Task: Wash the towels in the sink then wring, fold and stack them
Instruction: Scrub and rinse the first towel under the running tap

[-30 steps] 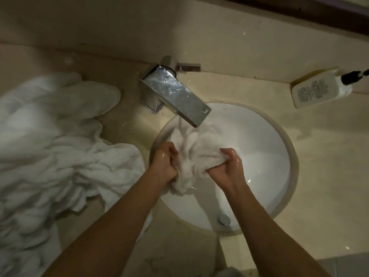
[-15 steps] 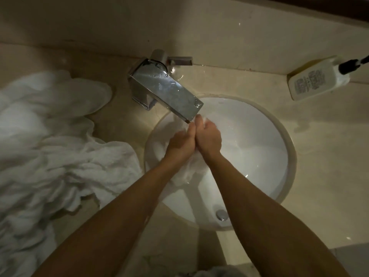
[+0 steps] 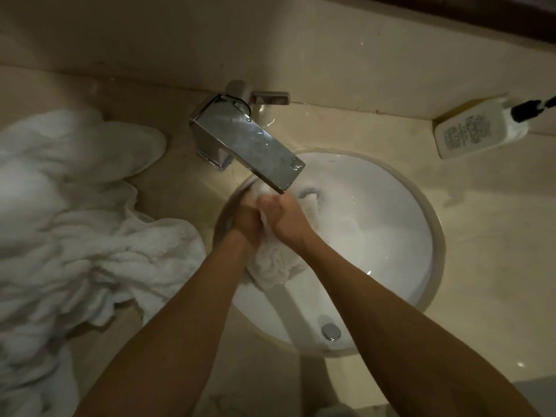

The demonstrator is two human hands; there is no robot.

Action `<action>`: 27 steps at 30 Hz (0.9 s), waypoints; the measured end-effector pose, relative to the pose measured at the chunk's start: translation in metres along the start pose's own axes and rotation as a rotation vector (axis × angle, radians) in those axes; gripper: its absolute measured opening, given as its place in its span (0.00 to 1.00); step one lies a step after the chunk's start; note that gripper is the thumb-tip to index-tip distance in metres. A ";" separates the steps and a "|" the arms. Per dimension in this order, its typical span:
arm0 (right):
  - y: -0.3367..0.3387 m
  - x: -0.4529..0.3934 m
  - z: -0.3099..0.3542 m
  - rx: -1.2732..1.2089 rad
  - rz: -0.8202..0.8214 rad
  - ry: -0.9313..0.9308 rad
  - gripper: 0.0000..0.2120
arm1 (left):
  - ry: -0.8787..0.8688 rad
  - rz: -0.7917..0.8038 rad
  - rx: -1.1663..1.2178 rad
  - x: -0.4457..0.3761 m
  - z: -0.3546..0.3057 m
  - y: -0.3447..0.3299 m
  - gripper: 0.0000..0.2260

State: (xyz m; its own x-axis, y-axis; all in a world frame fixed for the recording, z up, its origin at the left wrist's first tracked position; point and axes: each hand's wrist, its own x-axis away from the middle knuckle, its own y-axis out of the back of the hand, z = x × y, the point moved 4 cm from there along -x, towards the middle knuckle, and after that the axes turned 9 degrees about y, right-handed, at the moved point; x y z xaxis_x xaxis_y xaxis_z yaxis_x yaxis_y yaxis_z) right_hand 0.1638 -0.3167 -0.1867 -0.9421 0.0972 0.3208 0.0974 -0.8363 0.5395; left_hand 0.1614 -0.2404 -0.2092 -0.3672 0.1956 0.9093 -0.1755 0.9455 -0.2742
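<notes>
A small white towel (image 3: 272, 266) is bunched in the round white sink (image 3: 391, 230), just under the spout of the chrome faucet (image 3: 249, 149). My left hand (image 3: 245, 219) and my right hand (image 3: 284, 216) are pressed close together with fingers curled round the wet towel. Part of the cloth hangs below my wrists, and another part (image 3: 310, 197) shows to the right of my right hand. A heap of white towels (image 3: 75, 236) lies on the counter left of the sink.
A white soap bottle (image 3: 472, 130) with a black pump lies on its side at the back right of the beige counter (image 3: 496, 251). The sink drain (image 3: 331, 331) sits near the basin's front rim. A wall runs behind the faucet.
My hands, apart and stretching the towel a second ago, came together under the spout. Since then they have stayed clasped on the cloth and shifted slightly left.
</notes>
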 end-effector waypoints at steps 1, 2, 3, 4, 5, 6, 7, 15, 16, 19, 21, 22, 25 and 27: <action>0.004 0.000 -0.004 -0.008 0.006 -0.016 0.21 | -0.004 0.009 -0.018 -0.001 0.002 -0.001 0.21; 0.012 0.001 -0.004 0.005 -0.027 -0.070 0.20 | -0.042 0.018 -0.078 -0.004 -0.001 -0.004 0.19; 0.020 0.001 -0.009 0.027 -0.103 -0.102 0.19 | -0.075 -0.023 -0.160 0.001 -0.006 -0.009 0.18; 0.025 0.002 -0.014 0.048 -0.158 -0.115 0.18 | -0.100 -0.096 -0.280 -0.001 -0.006 -0.009 0.17; 0.028 0.004 -0.017 0.028 -0.164 -0.118 0.15 | -0.109 -0.159 -0.367 0.008 -0.009 -0.011 0.18; 0.030 0.008 -0.016 -0.001 -0.155 -0.109 0.10 | -0.142 -0.201 -0.399 0.007 -0.007 -0.009 0.19; 0.030 0.014 -0.015 -0.050 -0.150 -0.108 0.07 | -0.180 -0.219 -0.409 0.012 -0.008 -0.008 0.20; 0.026 0.084 -0.048 -1.166 -0.249 -0.440 0.30 | -0.117 -0.212 -0.233 0.014 0.011 0.025 0.24; 0.026 0.083 -0.048 -1.187 -0.250 -0.457 0.27 | -0.026 -0.171 -0.222 0.007 0.019 0.022 0.30; 0.019 0.069 -0.028 -0.964 -0.247 -0.427 0.27 | 0.042 -0.128 -0.476 0.015 0.019 0.001 0.29; 0.015 0.059 -0.012 -0.659 -0.293 -0.338 0.16 | -0.091 -0.151 -0.640 0.015 0.010 -0.007 0.19; 0.016 0.053 -0.007 -0.517 -0.312 -0.255 0.11 | -0.120 -0.173 -0.732 0.015 0.009 -0.008 0.19; 0.028 0.032 -0.010 -0.201 -0.406 -0.202 0.12 | -0.112 -0.232 -0.667 0.022 0.008 -0.011 0.31; 0.027 0.018 -0.011 -0.176 -0.365 -0.261 0.15 | -0.168 -0.242 -0.630 0.022 0.002 -0.013 0.30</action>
State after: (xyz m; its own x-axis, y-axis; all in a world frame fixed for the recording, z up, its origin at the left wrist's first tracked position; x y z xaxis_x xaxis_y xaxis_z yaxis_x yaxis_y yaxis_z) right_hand 0.1458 -0.3431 -0.1748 -0.7906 0.5146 0.3319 -0.3016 -0.7990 0.5202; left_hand 0.1537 -0.2487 -0.1866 -0.5300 -0.0347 0.8473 0.2747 0.9383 0.2102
